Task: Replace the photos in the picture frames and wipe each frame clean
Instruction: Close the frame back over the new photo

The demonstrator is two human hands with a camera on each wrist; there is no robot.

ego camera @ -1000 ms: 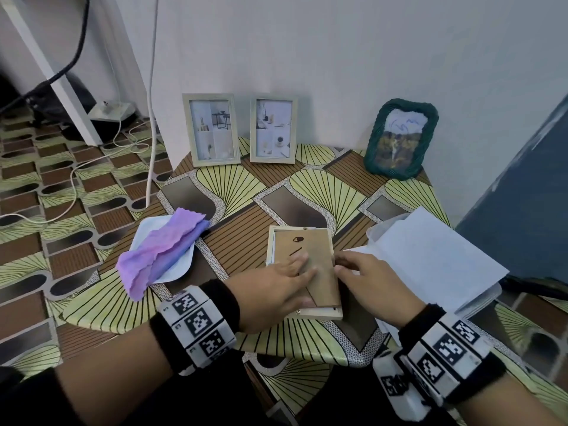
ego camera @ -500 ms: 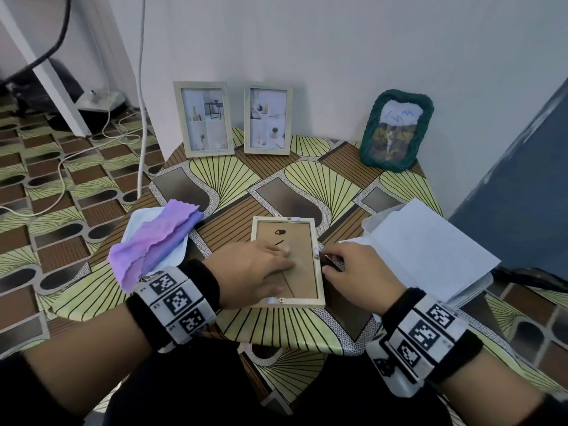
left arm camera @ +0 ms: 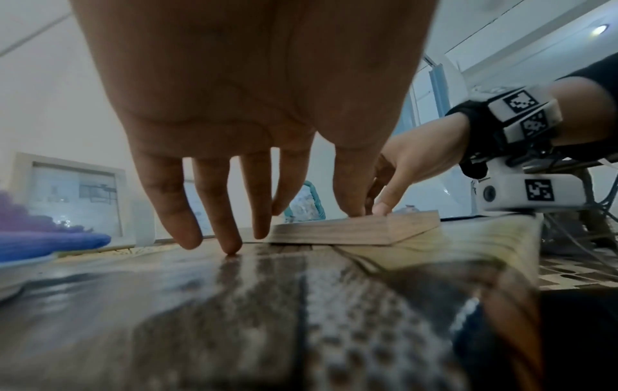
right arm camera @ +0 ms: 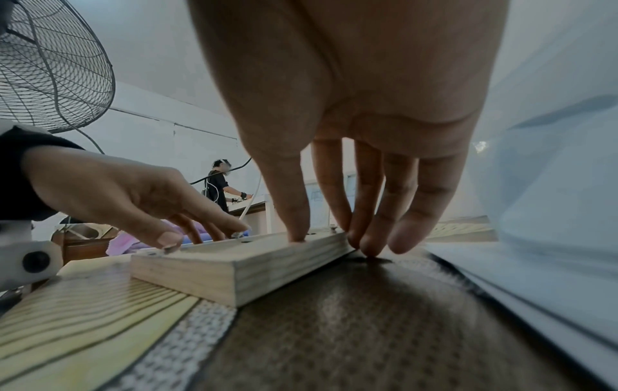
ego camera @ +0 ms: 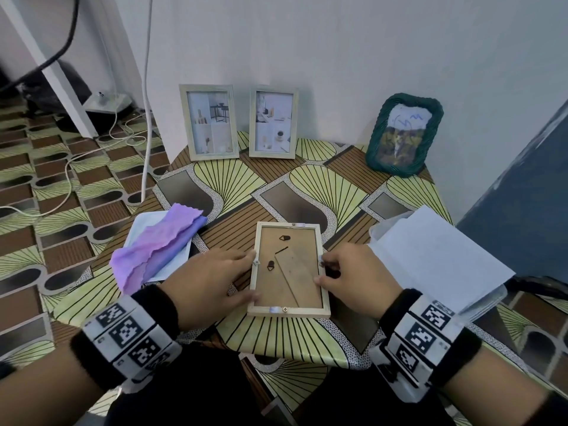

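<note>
Face down on the patterned counter (ego camera: 307,342), near its front edge: a pale wooden frame (ego camera: 289,311), brown backing board (ego camera: 292,265) up, fold-out stand flat against it. Left hand (ego camera: 203,287) laid beside the left rail, fingers (left arm camera: 230,211) nearly straight and spread, tips down on the counter, index tip at the small metal tab (ego camera: 255,262) on that rail, thumb on the lower left rail; nothing gripped. Right hand (ego camera: 359,278) at the opposite rail, thumb (right arm camera: 291,206) pressed on the top of the wood, fingers (right arm camera: 371,211) curled down against the outer side, pinching the rail at its own tab (ego camera: 321,262).

Step in hand, by the look of it: turning the tabs aside to free the backing. Best done one tab at a time, with the other hand pressing the frame flat to stop sliding on the slick cover. Swing each tab fully clear of the board, the ones at top (ego camera: 298,224) and bottom (ego camera: 281,309) included, before lifting. Lift the board by the stand rather than prying at an edge, glass underneath being unseen and possibly loose.

Ready at right: a stack of white paper (ego camera: 430,259), contents not legible. At left: a purple cloth (ego camera: 159,244) on a white plate (ego camera: 144,222), for the wiping. Against the wall (ego camera: 338,56), two pale frames (ego camera: 209,122) (ego camera: 273,121) and a green woven frame (ego camera: 403,134), upright, photos in.
</note>
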